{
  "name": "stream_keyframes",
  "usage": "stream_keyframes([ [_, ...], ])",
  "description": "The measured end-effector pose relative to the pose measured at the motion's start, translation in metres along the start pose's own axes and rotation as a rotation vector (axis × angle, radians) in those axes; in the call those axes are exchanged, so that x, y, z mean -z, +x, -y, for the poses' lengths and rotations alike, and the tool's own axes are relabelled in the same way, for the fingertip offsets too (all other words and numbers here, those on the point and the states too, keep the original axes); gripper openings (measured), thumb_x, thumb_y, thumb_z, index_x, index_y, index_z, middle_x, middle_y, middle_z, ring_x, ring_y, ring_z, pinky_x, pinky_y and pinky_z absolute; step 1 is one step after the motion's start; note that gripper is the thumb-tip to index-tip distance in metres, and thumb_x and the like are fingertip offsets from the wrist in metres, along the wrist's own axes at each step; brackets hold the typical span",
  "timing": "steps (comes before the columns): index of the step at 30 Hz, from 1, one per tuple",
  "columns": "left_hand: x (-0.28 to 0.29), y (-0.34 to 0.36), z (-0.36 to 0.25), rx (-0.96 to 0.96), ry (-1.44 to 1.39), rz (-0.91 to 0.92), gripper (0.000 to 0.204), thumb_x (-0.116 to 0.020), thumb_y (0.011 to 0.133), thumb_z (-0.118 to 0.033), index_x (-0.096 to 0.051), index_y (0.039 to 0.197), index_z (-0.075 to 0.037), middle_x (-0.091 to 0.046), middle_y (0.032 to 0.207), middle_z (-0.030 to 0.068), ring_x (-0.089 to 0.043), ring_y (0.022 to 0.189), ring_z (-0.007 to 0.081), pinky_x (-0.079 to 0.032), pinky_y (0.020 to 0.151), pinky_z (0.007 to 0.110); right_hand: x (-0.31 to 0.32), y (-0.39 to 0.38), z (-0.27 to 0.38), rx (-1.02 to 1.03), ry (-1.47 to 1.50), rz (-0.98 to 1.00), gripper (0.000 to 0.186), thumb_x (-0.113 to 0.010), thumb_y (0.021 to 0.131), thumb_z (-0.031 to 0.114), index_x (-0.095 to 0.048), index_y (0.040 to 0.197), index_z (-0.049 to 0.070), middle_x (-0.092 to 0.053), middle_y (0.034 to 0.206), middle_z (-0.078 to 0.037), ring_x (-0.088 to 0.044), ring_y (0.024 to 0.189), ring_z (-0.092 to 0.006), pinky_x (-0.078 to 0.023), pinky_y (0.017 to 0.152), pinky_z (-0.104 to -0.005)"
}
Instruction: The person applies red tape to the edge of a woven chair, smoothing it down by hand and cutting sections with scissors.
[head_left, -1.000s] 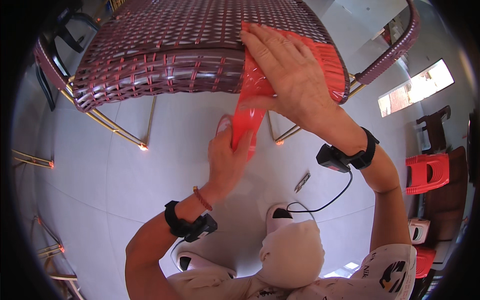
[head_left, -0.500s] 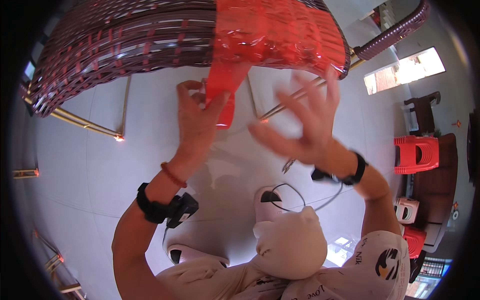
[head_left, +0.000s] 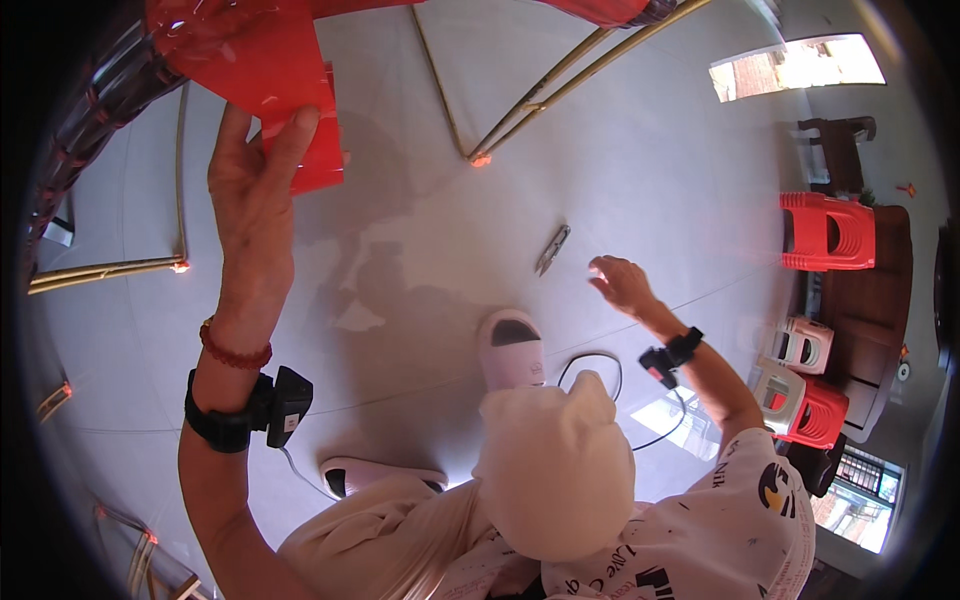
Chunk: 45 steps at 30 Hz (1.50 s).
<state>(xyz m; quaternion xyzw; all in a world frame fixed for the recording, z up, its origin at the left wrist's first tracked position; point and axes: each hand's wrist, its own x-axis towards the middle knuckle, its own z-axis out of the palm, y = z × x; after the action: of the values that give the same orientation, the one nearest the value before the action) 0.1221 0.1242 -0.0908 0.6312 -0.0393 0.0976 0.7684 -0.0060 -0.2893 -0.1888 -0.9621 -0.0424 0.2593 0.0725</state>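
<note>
In my left hand (head_left: 255, 180) is glossy red tape (head_left: 312, 140), gripped between thumb and fingers; whether its lower end is a roll I cannot make out. A wide strip of it stretches up to the red-wrapped part of a dark brown woven wicker seat (head_left: 95, 135) at the upper left. My right hand (head_left: 622, 284) hangs low to the right, away from the wicker, fingers loosely bent with nothing in them. Just left of it, small metal thread snips (head_left: 553, 250) lie on the floor.
Thin gold metal legs (head_left: 545, 95) of the wicker piece stand on the grey tiled floor (head_left: 400, 200). Slippers (head_left: 510, 350) are below me. A black cable (head_left: 618, 375) loops beside my right wrist. Red stools (head_left: 830, 232) and a brown wooden bench (head_left: 870, 290) line the right side.
My view has shifted, so the wicker now sits higher and to the left. My right hand has drawn back from near the tape down toward the snips; my left still grips the tape.
</note>
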Motion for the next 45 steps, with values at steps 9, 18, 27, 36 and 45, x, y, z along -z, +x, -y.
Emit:
stream_keyframes([
  [9,-0.002,-0.006,0.0,-0.026,-0.091,-0.011,0.033,-0.061,0.087,-0.011,-0.049,0.117,-0.006,-0.062,0.101,0.0047,-0.058,0.084,0.0088,-0.05,0.07,0.025,-0.034,0.063,0.001,0.427,-0.141,-0.233,0.034,-0.069,0.062,-0.001,-0.051,0.091,0.005,-0.052,0.099,-0.011,-0.048,0.103,-0.0317,-0.043,0.084,-0.0389],
  [18,-0.004,-0.007,-0.001,0.07,-0.146,-0.005,0.027,-0.059,0.087,-0.01,-0.05,0.112,-0.003,-0.062,0.092,0.0037,-0.056,0.081,0.0075,-0.047,0.069,0.023,0.012,0.053,0.083,0.106,0.72,0.047,0.022,-0.051,0.081,-0.005,-0.048,0.102,0.002,-0.057,0.078,-0.012,-0.062,0.072,-0.0222,-0.049,0.062,-0.0358],
  [27,-0.001,-0.008,0.0,0.14,-0.164,-0.003,0.024,-0.058,0.086,-0.013,-0.054,0.107,-0.001,-0.061,0.084,0.0008,-0.053,0.075,0.0054,-0.046,0.065,0.022,0.165,0.066,0.214,0.51,0.586,-0.246,0.029,-0.043,0.094,0.02,-0.057,0.104,-0.003,-0.049,0.064,-0.007,-0.046,0.06,-0.0153,-0.04,0.057,-0.0282],
  [36,-0.002,-0.006,0.003,0.095,-0.145,0.032,0.018,-0.056,0.087,-0.013,-0.057,0.101,-0.001,-0.06,0.079,-0.0009,-0.049,0.071,0.0033,-0.043,0.064,0.02,0.186,0.078,0.235,0.672,0.561,-0.294,0.025,-0.058,0.087,0.014,-0.06,0.103,-0.005,-0.048,0.067,-0.005,-0.042,0.058,-0.0103,-0.034,0.052,-0.0264],
  [45,-0.002,-0.004,0.004,0.036,-0.18,0.041,0.015,-0.056,0.087,-0.011,-0.057,0.098,-0.001,-0.06,0.079,-0.0002,-0.05,0.072,0.0038,-0.042,0.066,0.02,0.191,0.085,0.25,0.704,0.555,-0.309,0.024,-0.062,0.085,0.015,-0.063,0.099,-0.005,-0.048,0.067,-0.003,-0.04,0.055,-0.0082,-0.031,0.049,-0.0251],
])
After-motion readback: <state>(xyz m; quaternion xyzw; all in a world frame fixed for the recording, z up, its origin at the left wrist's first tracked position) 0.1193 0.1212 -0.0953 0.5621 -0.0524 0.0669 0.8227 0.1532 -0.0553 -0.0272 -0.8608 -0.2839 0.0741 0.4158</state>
